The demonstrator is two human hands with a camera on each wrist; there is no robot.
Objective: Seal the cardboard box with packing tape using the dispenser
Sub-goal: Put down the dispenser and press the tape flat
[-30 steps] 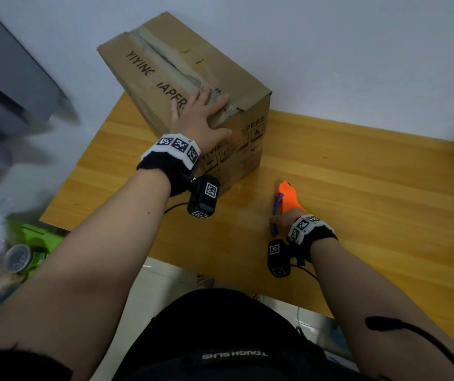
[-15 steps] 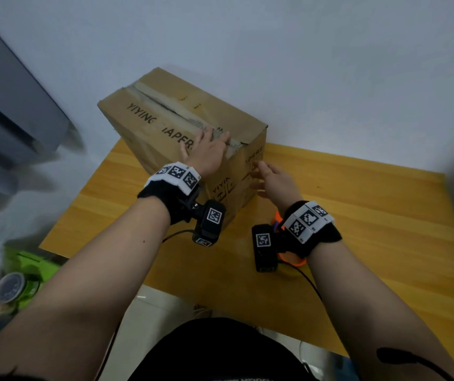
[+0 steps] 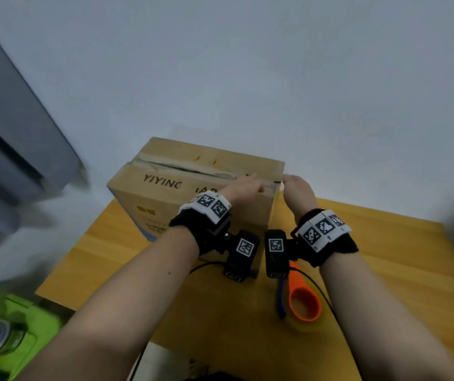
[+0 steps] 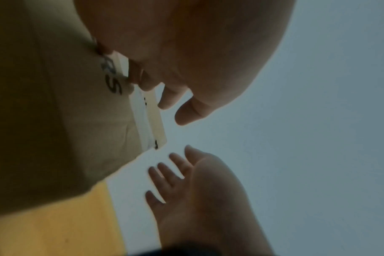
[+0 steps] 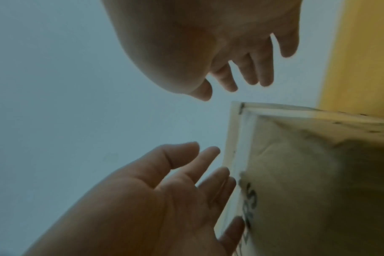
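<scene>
Mid-frame on the bench point(image 3: 385, 270), box point(image 3: 165, 204) with top seam running left-right. Left hand point(image 3: 243, 188) flat on its right top edge, fingers spread; right hand point(image 3: 298, 188) open just beside that corner. Dispenser point(image 3: 301, 298) lies lower right, under right wrist, nearer that hand.

— How do the arms sit?
— Both reach forward, wrists close together.
— And the hands?
— The left hand point(image 3: 243, 188) has straight fingers point(image 5: 210, 175) laid flat; the right hand point(image 3: 298, 192) is spread and relaxed, holding nothing.
</scene>
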